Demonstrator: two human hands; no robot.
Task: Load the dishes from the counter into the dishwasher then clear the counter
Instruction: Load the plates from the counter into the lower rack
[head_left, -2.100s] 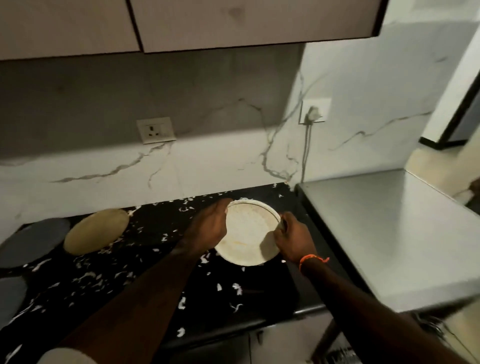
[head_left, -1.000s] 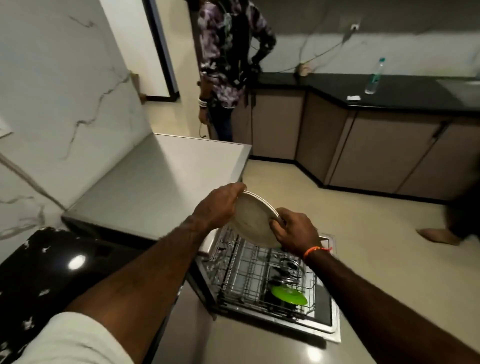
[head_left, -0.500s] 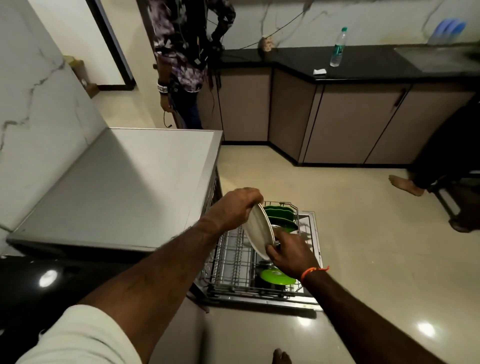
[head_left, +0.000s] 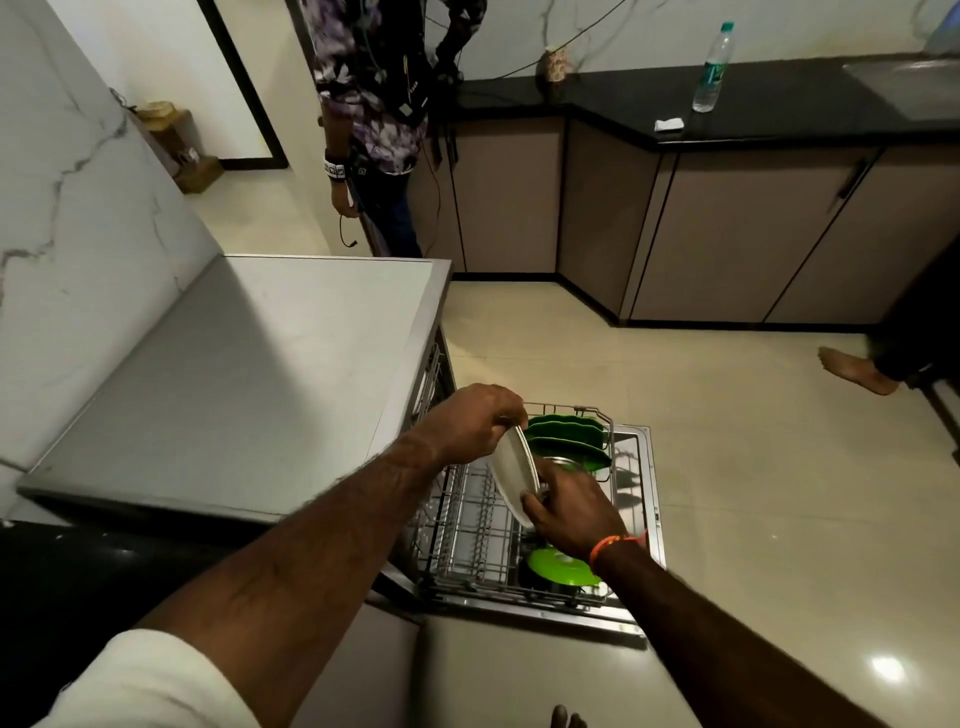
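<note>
A white plate (head_left: 511, 475) stands on edge above the pulled-out wire rack (head_left: 470, 535) of the dishwasher. My left hand (head_left: 475, 423) grips the plate's top rim. My right hand (head_left: 569, 506) grips its lower rim from the right side. Several green plates (head_left: 566, 439) stand upright at the far end of the rack. A round green dish (head_left: 561, 566) lies at the near right of the rack, partly hidden by my right wrist.
The grey dishwasher top (head_left: 249, 384) lies to the left, the black counter (head_left: 62, 582) nearer me. A person (head_left: 379, 104) stands beyond the dishwasher. Far counter (head_left: 779, 109) holds a water bottle (head_left: 710, 67). A bare foot (head_left: 852, 369) rests on the floor at right.
I turned from the black counter with the plate to the dishwasher. Both hands lowered the plate toward the rack and tipped it from face-on to edge-on.
</note>
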